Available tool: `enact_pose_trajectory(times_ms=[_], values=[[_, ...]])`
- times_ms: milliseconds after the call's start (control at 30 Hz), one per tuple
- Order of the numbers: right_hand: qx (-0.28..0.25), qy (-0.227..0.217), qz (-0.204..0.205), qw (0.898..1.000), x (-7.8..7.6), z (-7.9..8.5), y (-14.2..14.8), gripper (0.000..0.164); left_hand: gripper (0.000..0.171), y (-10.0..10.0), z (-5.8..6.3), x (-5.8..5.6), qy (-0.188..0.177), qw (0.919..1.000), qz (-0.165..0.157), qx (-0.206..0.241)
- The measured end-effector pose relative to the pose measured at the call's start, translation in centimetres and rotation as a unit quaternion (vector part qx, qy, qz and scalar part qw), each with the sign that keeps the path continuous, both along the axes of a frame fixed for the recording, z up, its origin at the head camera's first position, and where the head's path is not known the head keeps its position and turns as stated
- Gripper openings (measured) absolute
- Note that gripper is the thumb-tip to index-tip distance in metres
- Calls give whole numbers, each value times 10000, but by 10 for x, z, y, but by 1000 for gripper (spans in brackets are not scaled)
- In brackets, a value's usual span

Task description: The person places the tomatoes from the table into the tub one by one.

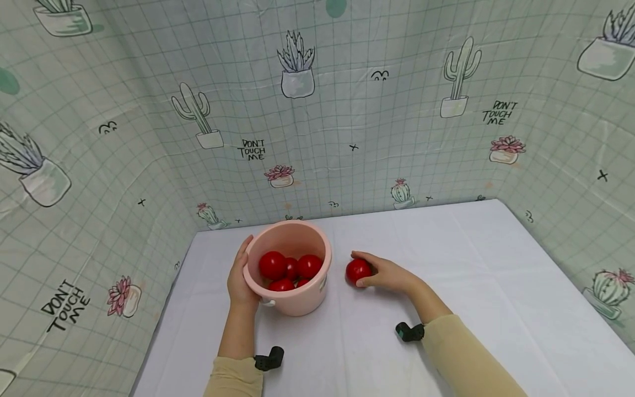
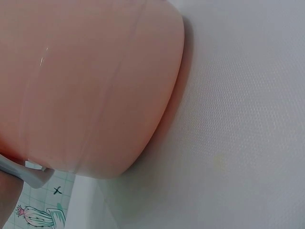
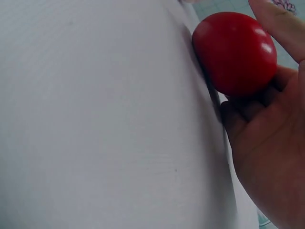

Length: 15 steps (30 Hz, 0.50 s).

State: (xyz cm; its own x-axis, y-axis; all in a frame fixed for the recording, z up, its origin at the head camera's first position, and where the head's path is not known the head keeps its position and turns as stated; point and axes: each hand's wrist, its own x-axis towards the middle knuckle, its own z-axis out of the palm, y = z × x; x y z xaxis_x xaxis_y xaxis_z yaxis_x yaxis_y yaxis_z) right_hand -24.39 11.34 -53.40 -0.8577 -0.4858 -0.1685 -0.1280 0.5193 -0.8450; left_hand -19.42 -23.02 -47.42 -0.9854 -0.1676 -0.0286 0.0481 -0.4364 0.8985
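A pink bucket (image 1: pixel 290 303) stands on the white-covered table with several smooth red tomatoes (image 1: pixel 272 266) inside. My left hand (image 1: pixel 241 281) holds the bucket's outer left wall, fingertips up by the rim. In the left wrist view the bucket wall (image 2: pixel 95 86) fills the upper left, with a pale handle piece (image 2: pixel 35 175) near the lower left corner. To the right of the bucket, my right hand (image 1: pixel 389 274) grips one red tomato (image 1: pixel 358 271) between thumb and fingers. The right wrist view shows this glossy tomato (image 3: pixel 236 55) close by the tabletop, the fingers curled beneath it.
The white tablecloth (image 1: pixel 476 264) spreads around the bucket and both hands. A grid-patterned curtain (image 1: pixel 337 121) with cactus drawings encloses the back and sides. A small black device (image 1: pixel 269 359) sits on the left wrist, another black device (image 1: pixel 410 332) on the right.
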Motion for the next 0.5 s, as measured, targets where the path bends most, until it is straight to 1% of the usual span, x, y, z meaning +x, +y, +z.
enact_pose_trajectory(times_ms=[233, 500], values=[[54, 218, -55, 9997, 0, -4, 1, 72, 45, 0, -2, 0, 145, 9999, 1, -81], [296, 325, -101, 9990, 0, -2, 2, 67, 45, 0, -2, 0, 139, 9998, -12, -128]])
